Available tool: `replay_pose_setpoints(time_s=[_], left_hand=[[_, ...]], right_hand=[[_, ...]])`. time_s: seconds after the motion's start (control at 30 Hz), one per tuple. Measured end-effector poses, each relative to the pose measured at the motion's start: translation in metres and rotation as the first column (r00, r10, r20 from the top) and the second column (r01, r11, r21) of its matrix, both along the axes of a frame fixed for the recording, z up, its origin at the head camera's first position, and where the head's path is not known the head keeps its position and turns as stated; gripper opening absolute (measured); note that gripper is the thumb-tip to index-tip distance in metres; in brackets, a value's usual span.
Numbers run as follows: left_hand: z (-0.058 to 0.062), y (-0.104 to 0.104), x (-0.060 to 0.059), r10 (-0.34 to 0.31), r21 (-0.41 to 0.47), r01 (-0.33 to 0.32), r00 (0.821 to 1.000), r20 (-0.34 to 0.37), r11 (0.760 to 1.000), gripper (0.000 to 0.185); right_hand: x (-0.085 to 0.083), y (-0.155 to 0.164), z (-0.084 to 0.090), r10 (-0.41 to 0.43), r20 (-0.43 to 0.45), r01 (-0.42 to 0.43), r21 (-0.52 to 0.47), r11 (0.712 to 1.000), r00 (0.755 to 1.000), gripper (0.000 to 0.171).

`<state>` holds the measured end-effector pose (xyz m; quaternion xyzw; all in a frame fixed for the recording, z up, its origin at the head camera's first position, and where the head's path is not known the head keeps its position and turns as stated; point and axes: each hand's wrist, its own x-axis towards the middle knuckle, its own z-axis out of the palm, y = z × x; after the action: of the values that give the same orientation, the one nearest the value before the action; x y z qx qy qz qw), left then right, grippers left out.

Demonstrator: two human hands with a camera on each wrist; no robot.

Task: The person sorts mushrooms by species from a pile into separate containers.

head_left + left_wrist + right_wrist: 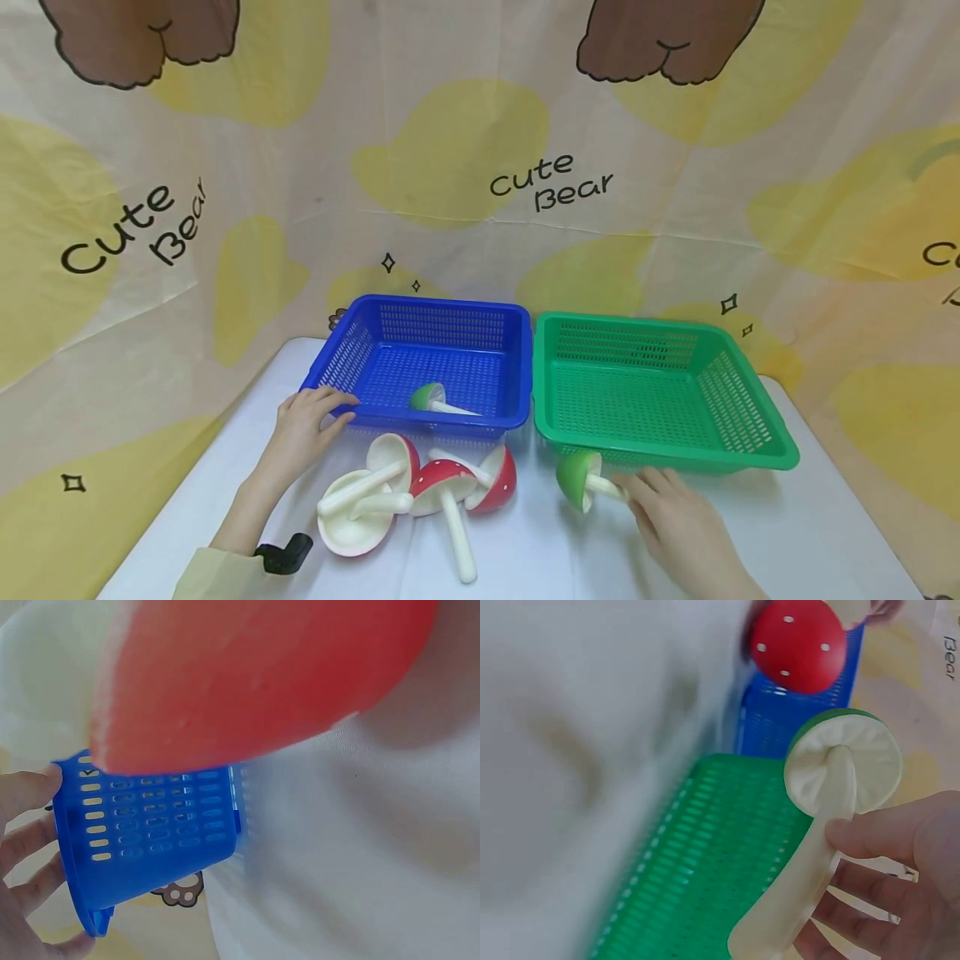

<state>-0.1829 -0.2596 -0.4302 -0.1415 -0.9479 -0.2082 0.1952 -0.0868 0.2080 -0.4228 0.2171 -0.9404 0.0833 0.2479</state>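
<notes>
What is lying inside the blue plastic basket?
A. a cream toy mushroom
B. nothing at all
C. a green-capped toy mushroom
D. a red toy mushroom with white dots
C: one green-capped toy mushroom with a white stem lies on the floor of the blue plastic basket; the red ones lie outside it on the table.

Bright, even, soft light with faint shadows; sharp head view, bowed edges; both wrist views blurred close-up.

Red mushroom cap close up, hand touching blue basket
</notes>
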Motion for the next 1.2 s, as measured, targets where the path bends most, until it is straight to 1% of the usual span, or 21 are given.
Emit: replay_pose_setpoints(time_s=[0.07, 0.13, 0.23, 0.33, 0.47, 0.6, 0.67, 0.73, 0.87, 0.93, 1.03, 1.2], left_hand=[[0.0, 0.0, 0.001, 0.001, 0.0, -0.001, 1.0, -0.004, 1.0, 0.014], [0.0, 0.0, 0.001, 0.0, -0.001, 0.0, 1.0, -0.013, 1.0, 0.014], [0.0, -0.001, 0.001, -0.002, -0.003, 0.002, 1.0, -0.028, 1.0, 0.014], [0.0, -0.003, 0.0, -0.001, -0.006, 0.001, 1.0, -0.027, 1.0, 0.014], [0.0, -0.005, 0.0, 0.003, -0.006, -0.003, 1.0, -0.01, 1.0, 0.014], [-0.001, -0.006, 0.0, 0.003, -0.004, -0.003, 1.0, -0.011, 1.0, 0.014], [-0.001, -0.006, 0.0, 0.003, 0.001, -0.003, 1.0, -0.017, 1.0, 0.013], [-0.002, -0.006, 0.0, 0.001, 0.006, -0.001, 1.0, -0.025, 1.0, 0.014], [-0.002, -0.005, -0.001, -0.007, 0.009, 0.008, 1.0, -0.028, 1.0, 0.014], [-0.002, -0.004, -0.001, -0.008, 0.01, 0.009, 1.0, -0.025, 1.0, 0.014], [-0.002, -0.003, -0.001, -0.007, 0.013, 0.007, 1.0, -0.02, 1.0, 0.014], [-0.002, -0.003, -0.001, -0.007, 0.009, 0.007, 1.0, -0.014, 1.0, 0.015]], right_hand=[[-0.002, -0.003, 0.008, 0.022, -0.009, -0.022, -0.007, 1.0, 1.0, 0.037], [-0.004, -0.007, 0.016, 0.025, 0.001, -0.025, -0.008, 1.0, 1.0, 0.036], [-0.007, -0.016, 0.028, 0.011, 0.03, -0.011, -0.001, 1.0, 0.999, 0.035], [-0.012, -0.026, 0.04, 0.013, 0.039, -0.013, -0.002, 1.0, 0.999, 0.035], [-0.023, -0.04, 0.051, 0.058, 0.016, -0.058, -0.031, 0.998, 0.998, 0.033], [-0.037, -0.054, 0.058, 0.094, 0.02, -0.093, -0.06, 0.994, 0.995, 0.03], [-0.045, -0.06, 0.061, 0.109, 0.046, -0.106, -0.079, 0.991, 0.993, 0.029], [-0.052, -0.065, 0.064, 0.123, 0.106, -0.111, -0.111, 0.988, 0.987, 0.028], [-0.067, -0.074, 0.069, 0.152, 0.237, -0.107, -0.192, 0.976, 0.959, 0.027], [-0.075, -0.078, 0.071, 0.164, 0.284, -0.102, -0.221, 0.97, 0.945, 0.026], [-0.087, -0.085, 0.071, 0.182, 0.317, -0.108, -0.237, 0.965, 0.931, 0.025], [-0.105, -0.099, 0.071, 0.187, 0.353, -0.102, -0.245, 0.964, 0.917, 0.026]])
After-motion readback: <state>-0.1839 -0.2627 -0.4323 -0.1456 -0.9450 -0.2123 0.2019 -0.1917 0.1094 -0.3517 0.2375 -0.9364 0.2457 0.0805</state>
